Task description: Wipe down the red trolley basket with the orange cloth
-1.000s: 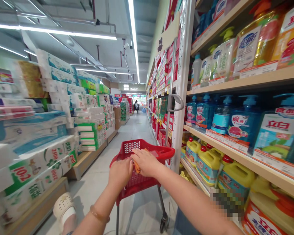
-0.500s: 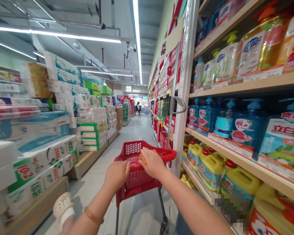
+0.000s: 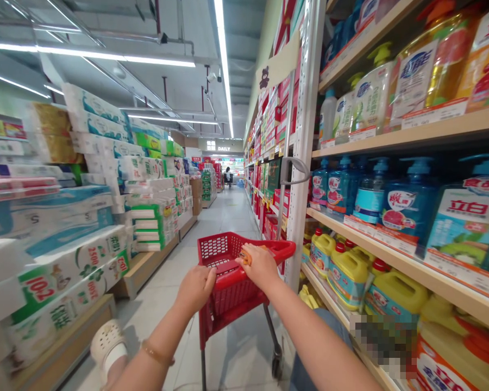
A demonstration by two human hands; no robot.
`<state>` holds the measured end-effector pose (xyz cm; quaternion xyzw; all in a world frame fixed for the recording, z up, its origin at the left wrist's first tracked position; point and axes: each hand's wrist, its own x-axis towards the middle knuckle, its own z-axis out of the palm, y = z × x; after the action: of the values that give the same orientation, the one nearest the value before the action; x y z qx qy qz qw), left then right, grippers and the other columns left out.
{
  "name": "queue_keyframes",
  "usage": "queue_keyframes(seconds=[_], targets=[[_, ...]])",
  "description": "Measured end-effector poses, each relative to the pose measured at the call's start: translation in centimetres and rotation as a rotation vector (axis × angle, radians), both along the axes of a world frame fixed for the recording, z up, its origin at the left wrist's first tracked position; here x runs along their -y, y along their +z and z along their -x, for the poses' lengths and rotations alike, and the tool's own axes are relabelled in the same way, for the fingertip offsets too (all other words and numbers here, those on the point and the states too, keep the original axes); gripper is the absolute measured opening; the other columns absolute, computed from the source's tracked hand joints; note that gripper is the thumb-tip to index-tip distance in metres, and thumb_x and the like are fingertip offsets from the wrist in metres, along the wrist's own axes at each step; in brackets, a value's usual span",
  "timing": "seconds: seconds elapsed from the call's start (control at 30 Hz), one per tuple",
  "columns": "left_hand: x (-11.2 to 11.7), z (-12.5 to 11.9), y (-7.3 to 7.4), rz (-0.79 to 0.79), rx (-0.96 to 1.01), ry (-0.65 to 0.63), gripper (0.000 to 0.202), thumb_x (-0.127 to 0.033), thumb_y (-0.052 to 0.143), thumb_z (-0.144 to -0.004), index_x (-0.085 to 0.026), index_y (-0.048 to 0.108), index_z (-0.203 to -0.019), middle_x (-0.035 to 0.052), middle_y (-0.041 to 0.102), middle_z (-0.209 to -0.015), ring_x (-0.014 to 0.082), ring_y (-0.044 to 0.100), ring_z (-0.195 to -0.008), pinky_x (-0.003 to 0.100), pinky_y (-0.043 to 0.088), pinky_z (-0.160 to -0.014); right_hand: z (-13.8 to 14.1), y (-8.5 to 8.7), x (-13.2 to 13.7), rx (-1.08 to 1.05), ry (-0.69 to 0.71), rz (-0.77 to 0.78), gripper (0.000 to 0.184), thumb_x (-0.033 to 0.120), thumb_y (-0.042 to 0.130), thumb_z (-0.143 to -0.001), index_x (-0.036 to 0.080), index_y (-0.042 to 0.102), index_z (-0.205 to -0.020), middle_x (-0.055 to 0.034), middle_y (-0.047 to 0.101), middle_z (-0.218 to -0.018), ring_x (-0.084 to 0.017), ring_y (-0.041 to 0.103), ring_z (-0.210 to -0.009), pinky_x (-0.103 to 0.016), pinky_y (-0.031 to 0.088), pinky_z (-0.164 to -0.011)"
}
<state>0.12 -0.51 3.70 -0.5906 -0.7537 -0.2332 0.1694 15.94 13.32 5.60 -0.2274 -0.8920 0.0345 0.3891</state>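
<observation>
A red plastic shopping cart [image 3: 233,316] with grid-patterned sides and dark metal legs stands at an angle in front of me. My left hand [image 3: 196,288] is closed over the left end of its handle, a bracelet on the wrist. Further right, my right hand [image 3: 259,267] wraps over the handle from above. At its fingers shows a small orange patch [image 3: 246,256]; whether this is part of the cart or a separate item, I cannot tell. Most of the cart's inside is hidden by the basket walls and my hands.
Shelves with blue pump bottles [image 3: 407,201] and yellow jugs [image 3: 348,277] stand close on the right, beside a white upright post [image 3: 303,163]. Stacked tissue packs [image 3: 73,271] line the left. A beige clog [image 3: 107,339] is on the floor. A person [image 3: 228,176] is far down the aisle.
The cart has swung slightly to the right, with both hands staying on its handle. The surroundings have shifted a little left in view.
</observation>
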Motion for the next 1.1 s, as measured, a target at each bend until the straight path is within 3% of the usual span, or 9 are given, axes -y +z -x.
queue_keyframes(seconds=[0.17,0.37,0.47,0.57,0.7,0.8,0.9,0.97,1.1], targets=[[-1.1,-1.9,-1.2,-0.114,0.018,-0.040,0.049,-0.035,0.021,-0.095,-0.018,0.056,-0.065,0.0051,0.061,-0.066,0.0168,0.055,-0.068,0.030,0.037,-0.072,-0.9,0.3,-2.0,-0.017,-0.054,0.078,0.062,0.023,0.061,-0.083,0.013,0.038,-0.140,-0.0156,0.050,-0.136,-0.024,0.050,-0.122,-0.037,0.041,-0.100],[-1.6,-2.1,-1.2,-0.111,0.165,-0.231,0.053,-0.039,0.020,-0.095,-0.019,0.054,-0.060,0.0024,0.059,-0.062,0.0144,0.053,-0.063,0.027,0.037,-0.066,-1.6,0.3,-3.4,0.070,-0.008,0.003,0.033,0.027,0.046,-0.093,0.014,0.058,-0.121,-0.0127,0.057,-0.129,-0.023,0.045,-0.127,-0.039,0.033,-0.106],[-2.3,-2.1,-1.6,-0.178,0.238,-0.173,0.054,-0.039,0.018,-0.094,-0.019,0.057,-0.063,0.0041,0.062,-0.066,0.0160,0.056,-0.068,0.027,0.039,-0.068,-0.7,0.1,-2.3,0.033,-0.064,0.002,0.031,0.029,0.041,-0.096,0.014,0.061,-0.115,-0.0123,0.061,-0.124,-0.022,0.049,-0.124,-0.038,0.034,-0.105],[-2.8,-2.1,-2.0,-0.200,0.235,-0.109,0.053,-0.039,0.019,-0.094,-0.019,0.056,-0.061,0.0050,0.060,-0.063,0.0172,0.055,-0.066,0.029,0.040,-0.066,0.0,-0.3,-0.6,0.007,-0.016,-0.044,0.031,0.029,0.041,-0.095,0.015,0.061,-0.114,-0.0113,0.061,-0.123,-0.022,0.051,-0.121,-0.037,0.033,-0.105],[-2.8,-0.9,-2.5,-0.173,0.300,-0.268,0.053,-0.038,0.018,-0.094,-0.020,0.065,-0.076,0.0054,0.068,-0.080,0.0175,0.061,-0.081,0.031,0.044,-0.079,-0.6,-0.2,-1.0,0.017,0.100,-0.033,0.033,0.032,0.039,-0.096,0.019,0.061,-0.117,-0.0067,0.062,-0.123,-0.019,0.050,-0.122,-0.035,0.031,-0.106],[-3.4,-0.5,-3.1,-0.201,0.332,-0.240,0.053,-0.038,0.017,-0.095,-0.021,0.066,-0.081,0.0053,0.069,-0.086,0.0182,0.061,-0.090,0.033,0.045,-0.085,-1.3,0.6,-2.7,0.003,-0.033,0.089,0.035,0.031,0.037,-0.097,0.016,0.062,-0.116,-0.0090,0.063,-0.122,-0.019,0.052,-0.120,-0.034,0.034,-0.104],[-4.6,-1.6,-3.8,-0.237,0.283,-0.133,0.054,-0.036,0.015,-0.095,-0.020,0.062,-0.074,0.0056,0.066,-0.076,0.0187,0.061,-0.078,0.034,0.046,-0.078,-1.2,1.1,-2.2,-0.008,-0.138,0.114,0.035,0.029,0.038,-0.096,0.013,0.063,-0.114,-0.0126,0.062,-0.122,-0.022,0.052,-0.120,-0.036,0.032,-0.105],[-5.3,-2.3,-4.0,-0.240,0.235,-0.138,0.054,-0.036,0.015,-0.096,-0.019,0.062,-0.075,0.0058,0.066,-0.075,0.0184,0.061,-0.076,0.033,0.046,-0.076,-1.0,0.9,-0.6,0.019,-0.081,0.075,0.034,0.031,0.038,-0.096,0.015,0.064,-0.111,-0.0110,0.064,-0.118,-0.021,0.054,-0.117,-0.035,0.034,-0.103],[-5.6,-1.9,-4.5,-0.217,0.197,-0.195,0.048,-0.038,0.019,-0.096,-0.017,0.062,-0.107,0.0083,0.067,-0.110,0.0185,0.058,-0.106,0.034,0.043,-0.093,-2.1,0.5,1.5,0.097,0.118,0.030,0.030,0.032,0.038,-0.097,0.022,0.064,-0.109,-0.0035,0.069,-0.108,-0.017,0.061,-0.105,-0.029,0.039,-0.095]])
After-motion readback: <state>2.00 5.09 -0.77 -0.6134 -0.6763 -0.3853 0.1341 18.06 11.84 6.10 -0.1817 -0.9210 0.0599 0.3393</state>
